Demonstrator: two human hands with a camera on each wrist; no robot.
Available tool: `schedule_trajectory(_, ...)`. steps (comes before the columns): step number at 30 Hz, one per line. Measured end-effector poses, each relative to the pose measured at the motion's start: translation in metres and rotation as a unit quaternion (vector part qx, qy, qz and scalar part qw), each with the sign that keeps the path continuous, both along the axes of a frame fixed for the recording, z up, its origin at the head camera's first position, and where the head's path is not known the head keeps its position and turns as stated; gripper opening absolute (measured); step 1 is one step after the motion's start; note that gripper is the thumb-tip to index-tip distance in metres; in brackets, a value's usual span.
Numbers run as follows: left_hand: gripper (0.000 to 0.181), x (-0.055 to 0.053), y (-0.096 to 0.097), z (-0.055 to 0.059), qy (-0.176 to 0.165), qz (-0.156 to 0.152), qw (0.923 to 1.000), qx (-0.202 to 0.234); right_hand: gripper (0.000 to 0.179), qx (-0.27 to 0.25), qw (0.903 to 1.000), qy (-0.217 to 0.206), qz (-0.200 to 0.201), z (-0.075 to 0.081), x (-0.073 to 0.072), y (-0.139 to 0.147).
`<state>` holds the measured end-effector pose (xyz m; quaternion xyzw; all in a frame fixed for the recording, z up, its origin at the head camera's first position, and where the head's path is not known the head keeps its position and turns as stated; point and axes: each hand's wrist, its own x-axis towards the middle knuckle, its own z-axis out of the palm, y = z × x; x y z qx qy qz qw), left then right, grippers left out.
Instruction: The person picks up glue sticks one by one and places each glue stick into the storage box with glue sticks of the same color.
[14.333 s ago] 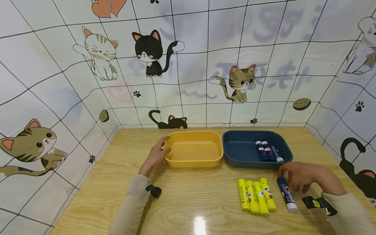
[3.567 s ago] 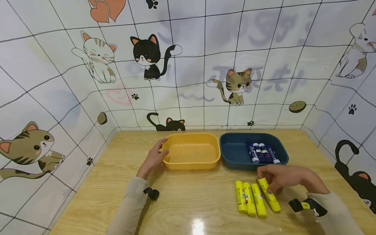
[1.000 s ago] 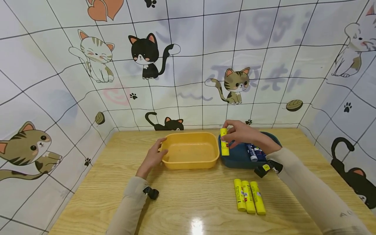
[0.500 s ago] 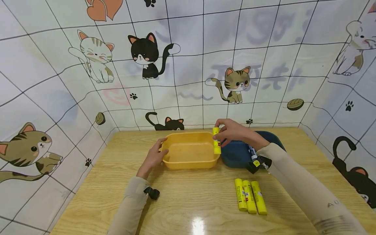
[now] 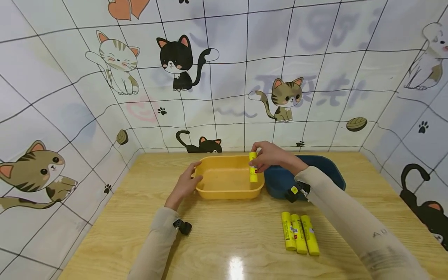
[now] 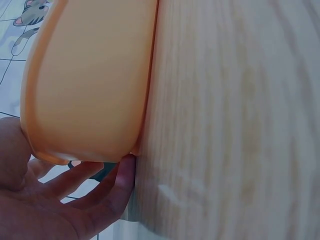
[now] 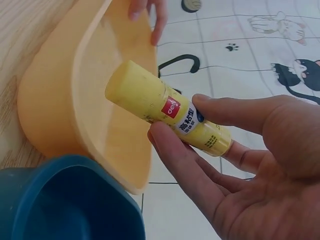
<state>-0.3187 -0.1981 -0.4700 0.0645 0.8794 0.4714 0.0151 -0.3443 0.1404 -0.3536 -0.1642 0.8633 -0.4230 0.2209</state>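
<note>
My right hand (image 5: 273,154) pinches a yellow glue stick (image 5: 253,177) upright between thumb and fingers, above the right end of the yellow bin (image 5: 229,194). In the right wrist view the glue stick (image 7: 145,95) shows a red and white label. At the bin's left end, my left hand (image 5: 183,186) holds the wall, thumb at the rim; in the left wrist view its fingertips touch the outer wall near the table. Side by side on the table in front of the blue bin (image 5: 280,190) lie three yellow glue sticks (image 5: 296,233).
The blue bin stands against the right end of the yellow one; my right forearm hides part of its inside. A wooden tabletop (image 5: 217,237) carries everything, with a cat-print covering (image 5: 227,77) on the walls behind and at both sides.
Dark-blue glue sticks went into the blue bin earlier. My right hand then picked up a yellow glue stick and carried it left over the yellow bin. My left hand stayed.
</note>
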Motion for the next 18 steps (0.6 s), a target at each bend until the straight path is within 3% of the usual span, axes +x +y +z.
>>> schedule_trajectory(18,0.057,-0.002,-0.001,0.002,-0.001,0.000,1.0000,-0.003,0.048,0.143,0.9874,0.067,-0.011,-0.014,-0.015,-0.031)
